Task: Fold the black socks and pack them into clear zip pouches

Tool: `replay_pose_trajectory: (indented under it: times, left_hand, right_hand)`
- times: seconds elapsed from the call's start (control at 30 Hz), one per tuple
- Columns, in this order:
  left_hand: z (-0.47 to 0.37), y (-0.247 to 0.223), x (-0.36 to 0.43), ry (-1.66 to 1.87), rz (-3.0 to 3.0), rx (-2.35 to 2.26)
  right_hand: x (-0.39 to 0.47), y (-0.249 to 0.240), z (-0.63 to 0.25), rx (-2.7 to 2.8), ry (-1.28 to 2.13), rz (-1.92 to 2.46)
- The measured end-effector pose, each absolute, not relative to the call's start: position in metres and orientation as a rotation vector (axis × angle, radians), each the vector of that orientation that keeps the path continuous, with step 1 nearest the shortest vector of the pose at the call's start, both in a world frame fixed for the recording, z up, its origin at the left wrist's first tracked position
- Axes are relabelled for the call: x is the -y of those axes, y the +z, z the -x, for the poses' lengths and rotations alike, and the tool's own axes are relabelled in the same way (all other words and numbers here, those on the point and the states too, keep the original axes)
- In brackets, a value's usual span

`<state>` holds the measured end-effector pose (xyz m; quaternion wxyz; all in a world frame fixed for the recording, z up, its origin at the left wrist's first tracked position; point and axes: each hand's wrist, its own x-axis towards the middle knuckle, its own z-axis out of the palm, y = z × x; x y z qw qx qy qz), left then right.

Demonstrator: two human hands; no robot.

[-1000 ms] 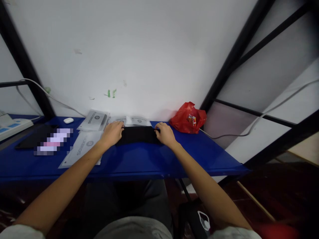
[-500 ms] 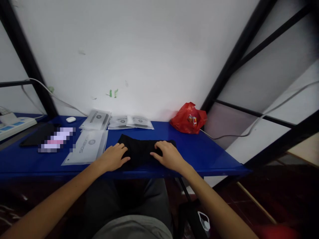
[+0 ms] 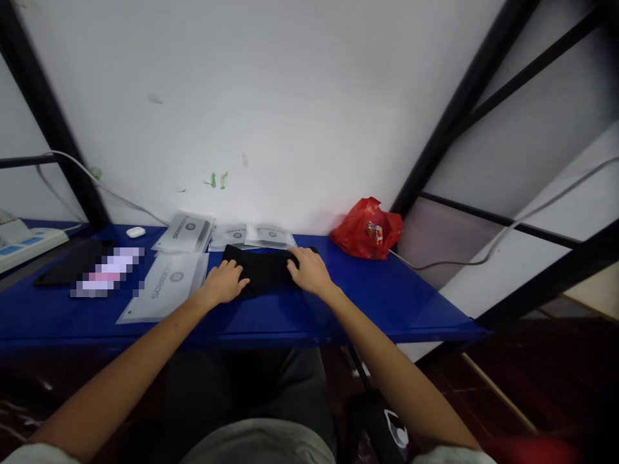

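A folded black cloth (image 3: 264, 272) lies on the blue tabletop in front of me, its exact kind not clear. My left hand (image 3: 223, 281) holds its left end, fingers curled over the fabric and thumb toward the middle. At the right end my right hand (image 3: 308, 270) grips the cloth the same way. The fabric stretches flat between both hands. Just left of my left hand lies a frosted zip bag (image 3: 176, 283) with dark printing. Behind the cloth are further frosted bags (image 3: 271, 236), close to its far edge.
A stack of frosted bags (image 3: 186, 232) sits at the back left. Farther left are a white earbud case (image 3: 136, 232), a pixelated phone (image 3: 109, 274), a black tablet-like slab (image 3: 62, 265) and a power strip (image 3: 31, 245). A red plastic bag (image 3: 360, 229) stands back right by a black post.
Both hands have moved away from me, carrying the black cloth from near the table's front edge toward the frosted bags at the back. It also shifted slightly left.
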<state>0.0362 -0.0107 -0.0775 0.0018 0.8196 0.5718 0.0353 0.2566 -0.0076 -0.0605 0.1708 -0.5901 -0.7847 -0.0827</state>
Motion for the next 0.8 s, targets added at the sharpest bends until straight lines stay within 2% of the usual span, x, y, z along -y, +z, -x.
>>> replay_pose_trajectory:
  times: [0.2,0.53,0.67,0.8]
  left_hand:
    - [-0.036,-0.084,0.011,0.152,-2.593,-1.806]
    - [-0.021,-0.085,0.008,0.231,-2.587,-1.697]
    - [-0.014,-0.083,0.006,0.218,-2.574,-1.603]
    - [-0.006,-0.077,0.003,0.195,-2.54,-1.483]
  right_hand:
    - [-0.002,-0.063,-0.233,2.245,-0.182,1.839]
    - [0.026,-0.057,-0.27,2.042,-0.043,2.1]
    - [0.032,-0.054,-0.257,2.07,-0.204,1.899]
    - [0.026,-0.046,-0.241,2.256,-0.179,1.725]
